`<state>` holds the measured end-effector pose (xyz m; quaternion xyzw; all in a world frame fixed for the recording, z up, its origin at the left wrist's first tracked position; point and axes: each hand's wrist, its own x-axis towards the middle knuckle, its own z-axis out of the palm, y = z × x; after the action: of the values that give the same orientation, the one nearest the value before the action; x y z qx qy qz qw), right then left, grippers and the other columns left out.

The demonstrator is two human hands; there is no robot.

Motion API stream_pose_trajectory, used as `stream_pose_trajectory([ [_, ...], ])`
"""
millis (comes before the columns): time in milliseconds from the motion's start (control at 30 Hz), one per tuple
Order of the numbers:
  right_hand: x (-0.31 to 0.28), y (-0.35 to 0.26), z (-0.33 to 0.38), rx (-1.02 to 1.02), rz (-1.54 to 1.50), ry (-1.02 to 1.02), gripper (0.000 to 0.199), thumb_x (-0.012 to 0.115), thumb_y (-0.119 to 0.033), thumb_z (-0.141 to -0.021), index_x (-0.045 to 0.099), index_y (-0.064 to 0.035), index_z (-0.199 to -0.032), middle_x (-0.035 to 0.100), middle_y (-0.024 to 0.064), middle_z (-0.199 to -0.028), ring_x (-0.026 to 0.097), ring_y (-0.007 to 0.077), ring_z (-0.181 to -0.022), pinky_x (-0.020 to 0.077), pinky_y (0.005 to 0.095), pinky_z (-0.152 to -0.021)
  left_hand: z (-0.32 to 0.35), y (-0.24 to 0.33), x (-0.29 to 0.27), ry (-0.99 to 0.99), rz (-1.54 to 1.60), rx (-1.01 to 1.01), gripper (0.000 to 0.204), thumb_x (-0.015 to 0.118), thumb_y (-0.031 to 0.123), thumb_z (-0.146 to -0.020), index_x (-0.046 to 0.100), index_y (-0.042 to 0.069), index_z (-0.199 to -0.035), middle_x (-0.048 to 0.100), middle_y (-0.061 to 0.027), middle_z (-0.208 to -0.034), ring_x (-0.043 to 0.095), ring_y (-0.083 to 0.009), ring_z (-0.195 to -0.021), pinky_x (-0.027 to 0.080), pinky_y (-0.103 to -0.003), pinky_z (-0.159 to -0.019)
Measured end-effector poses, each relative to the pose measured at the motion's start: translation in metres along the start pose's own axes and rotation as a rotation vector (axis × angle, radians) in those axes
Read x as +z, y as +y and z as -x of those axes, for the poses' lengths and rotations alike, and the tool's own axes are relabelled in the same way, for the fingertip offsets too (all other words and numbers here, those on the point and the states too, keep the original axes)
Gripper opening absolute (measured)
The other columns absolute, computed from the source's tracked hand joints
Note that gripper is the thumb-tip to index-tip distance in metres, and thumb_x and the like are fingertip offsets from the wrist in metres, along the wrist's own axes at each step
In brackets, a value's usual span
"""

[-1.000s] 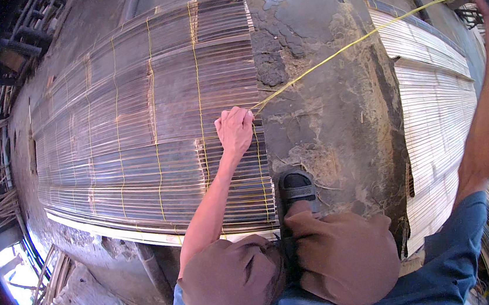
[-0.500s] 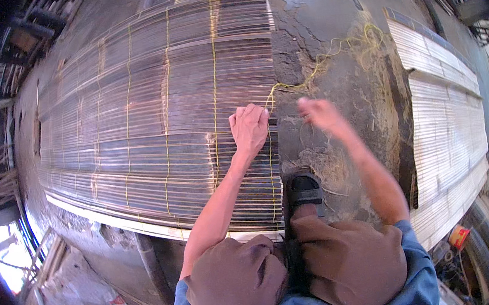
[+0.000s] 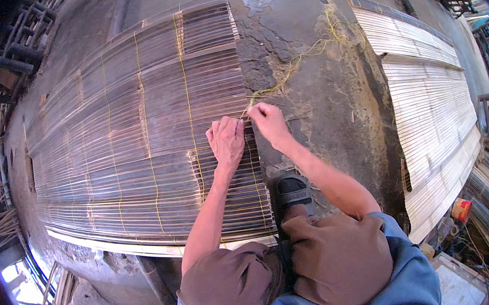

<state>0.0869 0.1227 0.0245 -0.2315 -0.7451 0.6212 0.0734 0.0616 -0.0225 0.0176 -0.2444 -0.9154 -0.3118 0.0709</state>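
The slatted mat (image 3: 165, 125) stretches mostly to the person's left, its slats running roughly left to right and its right edge lying by both hands. The left hand (image 3: 227, 139) rests on the mat close to that edge, fingers curled; what they grip underneath, I cannot tell. Just past the edge, the right hand (image 3: 269, 123), the nearer to the yellow cord (image 3: 291, 71), pinches it; the cord trails forward and rightward, away from the mat.

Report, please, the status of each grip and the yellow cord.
Left grip on slatted mat; right grip at yellow cord, hold unclear. Cord slack loose on floor; sandalled foot near mat edge, nothing plainly blocking.
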Motion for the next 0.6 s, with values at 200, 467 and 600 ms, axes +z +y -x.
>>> stream_pose_trajectory([
  [200,-0.087,-0.085,-0.069,0.286,-1.145,-0.047,0.020,0.054,-0.015,-0.093,0.059,-0.0065,-0.075,0.068,0.0094,-0.082,0.063,0.0223,-0.077,0.0540,0.0382,-0.071,0.007,-0.013,-0.005,-0.002,0.042,-0.011,0.018,0.061,0.028,-0.096,0.066,0.013,-0.087,0.060,0.0002,-0.088,0.054,-0.0223,-0.090,0.036,-0.039,-0.085],
  [467,-0.480,-0.309,-0.162,-0.299,-0.791,0.153,0.003,0.053,-0.004,-0.084,0.053,-0.0049,-0.081,0.053,0.0061,-0.075,0.053,0.0169,-0.071,0.0478,0.0339,-0.071,0.002,-0.004,0.004,0.001,0.086,-0.046,0.017,0.062,0.025,-0.094,0.066,0.012,-0.084,0.061,-0.0016,-0.087,0.055,-0.0240,-0.090,0.036,-0.039,-0.085],
  [600,-0.586,-0.378,-0.134,-0.488,-0.240,0.436,0.005,0.055,-0.008,-0.087,0.056,-0.0056,-0.091,0.057,0.0086,-0.082,0.056,0.0193,-0.075,0.0487,0.0359,-0.074,0.001,-0.002,0.007,-0.030,0.053,-0.086,0.018,0.061,0.026,-0.094,0.066,0.011,-0.084,0.062,-0.0011,-0.087,0.056,-0.0241,-0.090,0.037,-0.039,-0.085],
])
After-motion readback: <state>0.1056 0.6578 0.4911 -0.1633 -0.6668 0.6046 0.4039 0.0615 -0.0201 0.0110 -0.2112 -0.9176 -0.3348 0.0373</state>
